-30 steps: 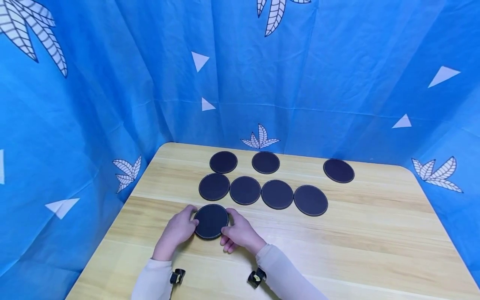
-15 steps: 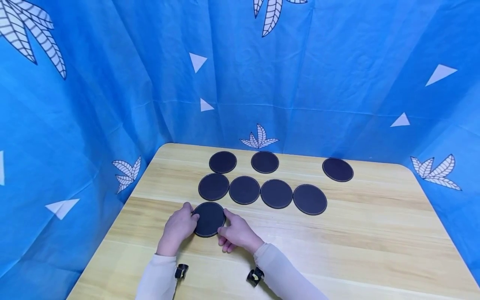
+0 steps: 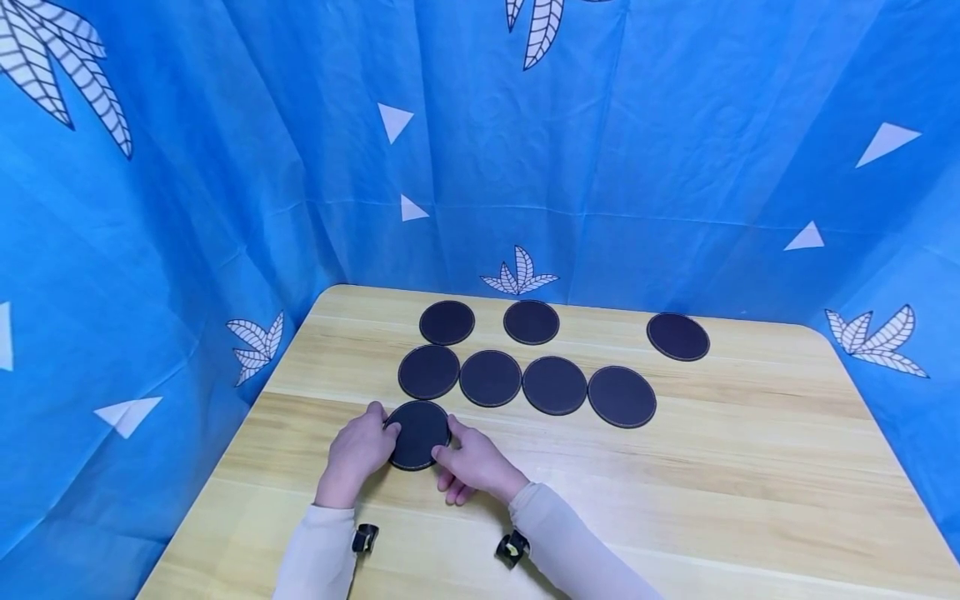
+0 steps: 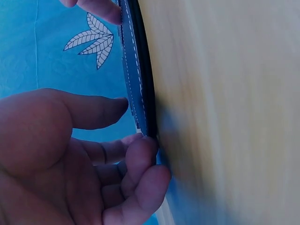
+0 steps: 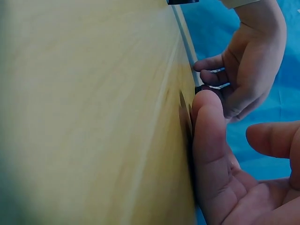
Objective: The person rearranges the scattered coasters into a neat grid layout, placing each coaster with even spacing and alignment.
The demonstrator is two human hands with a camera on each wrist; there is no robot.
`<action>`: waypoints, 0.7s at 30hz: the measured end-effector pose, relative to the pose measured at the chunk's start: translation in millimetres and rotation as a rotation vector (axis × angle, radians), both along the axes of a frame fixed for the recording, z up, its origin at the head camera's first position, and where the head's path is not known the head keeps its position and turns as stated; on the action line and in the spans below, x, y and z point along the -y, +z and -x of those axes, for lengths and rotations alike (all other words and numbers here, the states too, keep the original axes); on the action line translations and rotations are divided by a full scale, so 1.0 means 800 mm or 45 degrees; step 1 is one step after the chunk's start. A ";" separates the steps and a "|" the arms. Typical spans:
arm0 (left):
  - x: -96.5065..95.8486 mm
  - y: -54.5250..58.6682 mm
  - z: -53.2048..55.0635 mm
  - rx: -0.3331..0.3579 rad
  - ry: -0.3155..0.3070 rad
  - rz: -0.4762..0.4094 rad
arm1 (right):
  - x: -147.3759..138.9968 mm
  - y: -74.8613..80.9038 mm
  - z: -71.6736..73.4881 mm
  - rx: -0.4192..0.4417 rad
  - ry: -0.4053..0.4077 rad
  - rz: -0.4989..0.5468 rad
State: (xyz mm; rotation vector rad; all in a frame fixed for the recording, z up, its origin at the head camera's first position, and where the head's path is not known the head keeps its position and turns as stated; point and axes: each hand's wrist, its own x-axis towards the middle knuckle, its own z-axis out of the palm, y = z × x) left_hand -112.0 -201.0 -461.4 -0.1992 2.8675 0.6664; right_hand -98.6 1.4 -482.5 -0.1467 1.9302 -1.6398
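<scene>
A round black coaster [image 3: 418,435] with a stitched border lies between both hands at the left of the table. My left hand [image 3: 358,450] holds its left edge, thumb reaching over the top. On the opposite side, my right hand [image 3: 480,462] grips the right edge with thumb and forefinger, the other fingers curled beneath. The far rim sits right at the near rim of the leftmost coaster [image 3: 428,372] in a row. In the left wrist view the coaster [image 4: 133,61] shows edge-on, with curled fingertips [image 4: 143,157] at its rim.
To the right in that row are three more coasters, [image 3: 491,378] rim to rim. Behind them, near the far table edge, lie two coasters at left and a separate coaster [image 3: 678,337] at right. A blue patterned curtain [image 3: 510,150] surrounds the wooden table [image 3: 720,500].
The held coaster has slid slightly left and away from me, closing the gap to the row's leftmost coaster. Both hands moved with it; the other coasters stay put.
</scene>
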 end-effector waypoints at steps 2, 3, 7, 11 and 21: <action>0.001 0.000 0.000 -0.006 -0.004 -0.001 | 0.000 0.000 0.000 -0.003 0.000 0.000; 0.001 -0.001 0.000 -0.009 -0.005 -0.001 | 0.000 0.001 0.000 -0.001 -0.002 -0.002; 0.003 -0.001 0.001 -0.024 -0.010 -0.004 | 0.000 0.002 0.000 -0.002 -0.007 -0.009; 0.003 0.000 0.001 -0.022 -0.013 -0.009 | 0.000 -0.001 0.000 0.004 -0.006 -0.010; 0.003 0.016 0.002 0.021 -0.034 0.001 | -0.004 -0.001 0.001 0.004 0.005 0.031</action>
